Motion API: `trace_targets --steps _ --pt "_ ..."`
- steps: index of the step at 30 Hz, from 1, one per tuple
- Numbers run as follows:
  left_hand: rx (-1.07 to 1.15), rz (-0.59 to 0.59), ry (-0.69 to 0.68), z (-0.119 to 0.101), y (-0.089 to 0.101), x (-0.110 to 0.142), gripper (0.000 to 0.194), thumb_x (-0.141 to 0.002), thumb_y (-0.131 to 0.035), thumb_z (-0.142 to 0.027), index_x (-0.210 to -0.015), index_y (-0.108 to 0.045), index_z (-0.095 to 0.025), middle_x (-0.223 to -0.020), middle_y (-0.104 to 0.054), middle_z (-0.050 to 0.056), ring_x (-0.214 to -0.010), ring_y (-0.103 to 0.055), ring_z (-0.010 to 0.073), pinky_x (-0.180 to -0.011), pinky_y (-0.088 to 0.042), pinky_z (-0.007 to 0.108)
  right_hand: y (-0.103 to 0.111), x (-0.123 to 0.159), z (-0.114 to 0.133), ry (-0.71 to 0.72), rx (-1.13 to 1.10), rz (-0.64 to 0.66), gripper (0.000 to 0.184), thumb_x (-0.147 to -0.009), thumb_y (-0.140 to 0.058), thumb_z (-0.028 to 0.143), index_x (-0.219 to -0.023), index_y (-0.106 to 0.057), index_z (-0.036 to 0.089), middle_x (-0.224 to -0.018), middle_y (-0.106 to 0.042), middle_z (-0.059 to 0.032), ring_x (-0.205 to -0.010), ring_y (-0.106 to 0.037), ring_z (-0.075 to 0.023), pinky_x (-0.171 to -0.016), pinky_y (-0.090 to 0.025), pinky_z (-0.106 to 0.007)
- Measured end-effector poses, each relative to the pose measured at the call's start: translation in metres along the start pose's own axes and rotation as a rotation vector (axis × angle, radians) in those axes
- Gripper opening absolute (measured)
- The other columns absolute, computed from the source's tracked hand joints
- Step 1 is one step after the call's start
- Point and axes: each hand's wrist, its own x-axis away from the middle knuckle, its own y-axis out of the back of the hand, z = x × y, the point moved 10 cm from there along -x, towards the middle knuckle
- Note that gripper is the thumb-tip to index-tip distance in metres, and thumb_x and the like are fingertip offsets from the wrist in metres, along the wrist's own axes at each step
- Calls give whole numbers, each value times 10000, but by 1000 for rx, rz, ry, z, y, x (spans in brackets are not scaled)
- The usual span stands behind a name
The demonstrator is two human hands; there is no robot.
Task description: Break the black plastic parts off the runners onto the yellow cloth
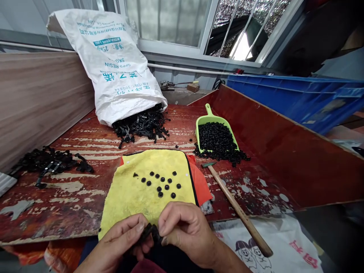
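Close to the table's front edge, my left hand [125, 236] pinches a small black plastic part [146, 230] between thumb and fingers. My right hand [189, 232] is closed at the right end of the same part; its fingertips hide whether a separate small piece is there. Just beyond both hands, a yellow cloth [121, 193] lies spread on the table. Several small round black pieces [167, 187] are scattered on it, and one black piece [135, 174] lies on its side at the left.
A white sack [122, 76] spills black plastic parts [142, 123] at the back. Another black pile [51, 163] lies left. A green dustpan [208, 110] holds small black pieces. A hammer [239, 208] lies right of the cloth, before a red-brown board [264, 151] and blue crate [290, 94].
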Motion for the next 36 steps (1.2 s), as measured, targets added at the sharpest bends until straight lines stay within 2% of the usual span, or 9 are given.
trace_targets --steps 4,9,13,16,19,24,29,33,36 --pt "-37 24 33 4 0 3 409 -737 -752 -570 -753 -655 -172 -664 -605 18 -607 -478 121 -577 -380 226 -7 12 23 193 303 82 77 -839 -730 125 -781 -723 176 -767 -720 -49 -705 -649 -126 -692 -509 -241" --pt "-99 -14 -36 -9 8 5 370 -740 -766 -530 -736 -648 -180 -617 -463 -41 -588 -341 100 -556 -308 210 -5 15 30 192 491 123 86 -870 -679 122 -831 -724 184 -839 -742 -87 -774 -679 -162 -740 -527 -282" --pt "-219 -138 -78 -16 26 2 361 -712 -791 -528 -806 -698 -192 -677 -552 -20 -661 -427 129 -630 -367 226 -1 16 30 204 568 102 82 -865 -668 116 -861 -719 179 -856 -746 -88 -814 -690 -168 -777 -530 -289" --pt "-289 -191 -135 -24 31 2 342 -702 -801 -509 -837 -719 -206 -788 -634 4 -779 -508 170 -723 -410 248 -7 19 24 227 655 145 127 -860 -631 83 -899 -705 179 -884 -740 -87 -845 -683 -167 -797 -522 -290" --pt "-276 -248 -121 -26 34 5 338 -725 -772 -512 -910 -722 -234 -828 -664 1 -764 -546 177 -719 -425 258 -6 20 19 258 726 130 173 -824 -608 48 -901 -677 186 -899 -730 -83 -846 -672 -171 -805 -509 -307" --pt "-282 -241 -124 -29 31 6 350 -689 -794 -511 -861 -703 -219 -680 -575 -33 -592 -498 134 -606 -404 238 -3 20 15 295 800 60 240 -780 -572 0 -877 -630 212 -907 -726 -50 -846 -663 -170 -881 -465 -358" --pt "-379 -277 -178 -30 47 2 353 -714 -776 -524 -890 -716 -223 -831 -613 6 -768 -559 190 -688 -469 257 -5 17 7 216 890 165 176 -852 -593 78 -932 -637 227 -918 -733 -15 -829 -638 -161 -860 -424 -352" --pt "-544 -329 -315 -42 65 3 323 -749 -745 -522 -944 -731 -264 -968 -660 28 -938 -580 243 -791 -475 259 21 2 16 205 1182 -34 120 -910 -577 119 -919 -658 207 -856 -685 -18 -853 -567 -175 -827 -365 -361" --pt "-639 -321 -303 -44 70 4 328 -754 -724 -545 -942 -733 -276 -938 -687 23 -906 -578 240 -776 -467 243 31 -13 10 157 1440 -133 58 -883 -671 226 -830 -660 203 -873 -637 -24 -880 -503 -198 -814 -318 -380"
